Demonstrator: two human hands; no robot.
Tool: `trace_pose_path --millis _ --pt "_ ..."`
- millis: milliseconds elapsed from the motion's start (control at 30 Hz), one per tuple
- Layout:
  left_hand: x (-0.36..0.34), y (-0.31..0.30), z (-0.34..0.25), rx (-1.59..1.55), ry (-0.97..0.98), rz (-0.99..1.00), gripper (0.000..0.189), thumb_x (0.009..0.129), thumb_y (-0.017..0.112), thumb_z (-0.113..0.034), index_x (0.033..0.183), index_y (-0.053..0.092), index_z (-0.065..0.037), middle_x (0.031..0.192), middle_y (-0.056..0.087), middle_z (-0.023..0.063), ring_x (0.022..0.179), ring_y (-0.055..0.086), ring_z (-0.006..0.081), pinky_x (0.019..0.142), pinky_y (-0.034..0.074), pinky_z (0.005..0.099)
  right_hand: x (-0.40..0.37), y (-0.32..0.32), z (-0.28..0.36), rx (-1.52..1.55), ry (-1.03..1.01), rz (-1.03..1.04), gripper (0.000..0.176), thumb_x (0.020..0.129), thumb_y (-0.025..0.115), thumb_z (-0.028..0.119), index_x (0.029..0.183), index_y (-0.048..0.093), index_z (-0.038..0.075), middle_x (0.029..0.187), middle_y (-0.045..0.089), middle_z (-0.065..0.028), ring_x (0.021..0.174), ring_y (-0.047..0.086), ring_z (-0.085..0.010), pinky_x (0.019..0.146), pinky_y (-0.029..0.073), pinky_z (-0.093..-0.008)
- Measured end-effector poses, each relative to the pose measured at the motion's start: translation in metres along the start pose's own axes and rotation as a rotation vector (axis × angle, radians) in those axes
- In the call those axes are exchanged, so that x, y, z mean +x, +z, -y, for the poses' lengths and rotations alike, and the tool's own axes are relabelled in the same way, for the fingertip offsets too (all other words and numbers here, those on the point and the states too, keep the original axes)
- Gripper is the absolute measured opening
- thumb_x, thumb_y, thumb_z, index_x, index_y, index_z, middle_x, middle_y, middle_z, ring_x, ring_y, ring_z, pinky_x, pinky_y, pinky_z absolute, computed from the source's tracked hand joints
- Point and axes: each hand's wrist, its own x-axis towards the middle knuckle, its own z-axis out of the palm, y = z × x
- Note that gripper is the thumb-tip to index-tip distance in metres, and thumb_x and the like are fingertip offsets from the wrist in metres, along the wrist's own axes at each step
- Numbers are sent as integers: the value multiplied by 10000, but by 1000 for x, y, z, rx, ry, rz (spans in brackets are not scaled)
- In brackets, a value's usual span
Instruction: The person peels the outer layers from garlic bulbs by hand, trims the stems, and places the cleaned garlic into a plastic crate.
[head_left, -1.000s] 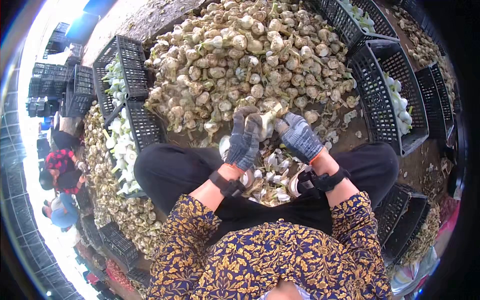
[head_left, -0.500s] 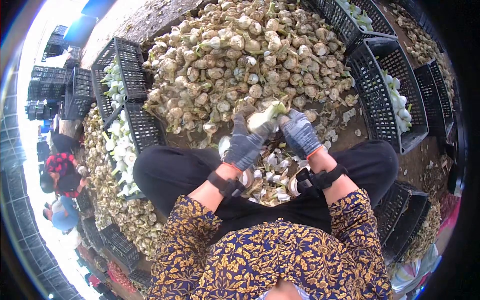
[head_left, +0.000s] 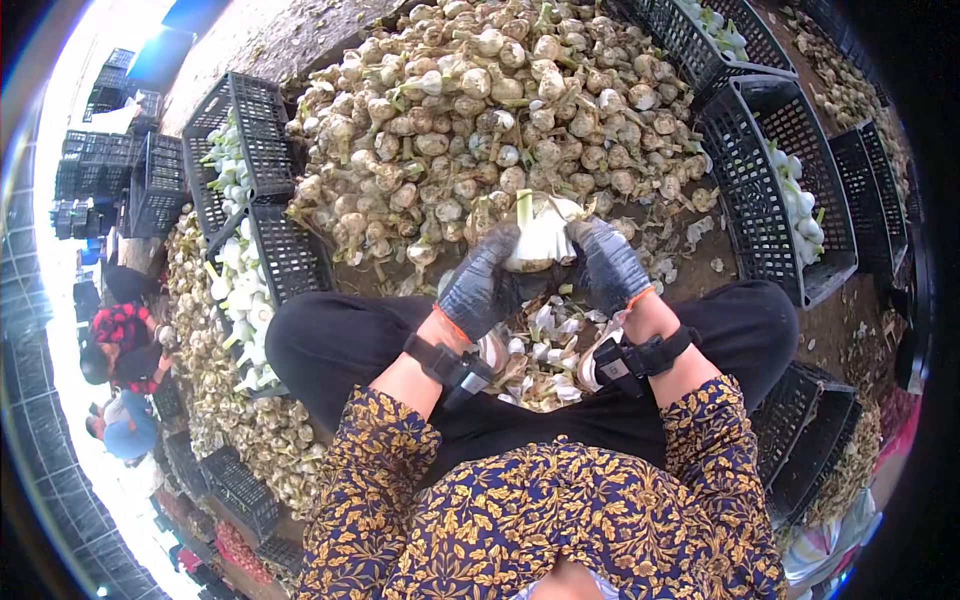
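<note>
I see a pale, papery garlic bulb (head_left: 541, 240), its stem stub pointing up, gripped between my left hand (head_left: 482, 287) and right hand (head_left: 610, 265). Both wear grey knit gloves, fingers curled round it, just before the knobbly garlic heap (head_left: 500, 110).

Grey gloves, black wrist straps, gold-floral navy sleeves, black trousers
</note>
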Motion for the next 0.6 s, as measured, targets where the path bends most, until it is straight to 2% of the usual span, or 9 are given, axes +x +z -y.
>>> trace_pose_path --millis 167,200,267,300,367,400,500,567,600 --pt "12 -19 22 1036 424 -358 386 837 567 -254 1140 465 -38 1045 549 56 905 552 153 786 466 278 -6 18 11 -82 13 -328 188 819 479 125 908 549 -25 868 570 -199 784 571 -308 690 461 -365" --pt "10 -13 17 783 301 -317 357 834 572 -227 1119 476 -34 1027 549 44 892 549 140 778 463 271 -5 17 11 -80 13 -328 188 819 479 125 908 549 -25 868 570 -199 784 571 -308 690 461 -365" --pt "13 -16 16 361 129 -241 323 839 564 -232 1100 499 -55 984 562 33 860 557 136 763 468 271 -2 11 2 892 515 19 220 836 492 177 917 554 -18 886 587 -153 781 585 -241 699 478 -327" --pt "11 -13 14 361 130 -241 323 839 564 -232 1100 499 -55 984 562 33 860 557 136 763 468 271 -14 63 -49 844 275 -144 234 846 484 188 939 547 -17 882 588 -108 768 582 -204 701 472 -316" --pt "6 1 9 -53 14 -152 327 858 522 -302 1107 502 -91 955 576 29 829 569 143 715 487 279 9 -5 25 1709 947 -133 165 838 465 130 882 564 5 774 579 -111 735 567 -206 666 451 -320" --pt "6 5 8 69 7 -195 346 869 470 -377 1110 504 -132 943 581 26 763 574 147 617 499 275 6 -4 24 1710 948 -134 165 838 465 130 882 564 5 774 579 -111 735 567 -206 666 451 -320" --pt "19 -10 10 254 -93 -290 357 872 444 -407 1107 505 -146 944 578 20 703 566 140 542 486 260 -2 7 10 316 55 -134 178 844 437 132 887 541 -6 835 579 -141 778 561 -265 691 440 -350" --pt "21 -21 14 178 -89 -269 349 868 448 -420 1094 510 -161 932 580 12 667 558 138 520 477 249 -9 -1 9 63 -61 -153 174 829 439 112 892 538 -15 861 580 -143 805 557 -278 720 434 -359" --pt "18 -18 10 182 -15 -231 349 864 454 -428 1083 514 -163 914 582 8 669 558 137 511 471 249 -6 4 6 644 298 -192 176 813 445 95 909 539 -17 878 576 -165 814 552 -301 736 432 -364"
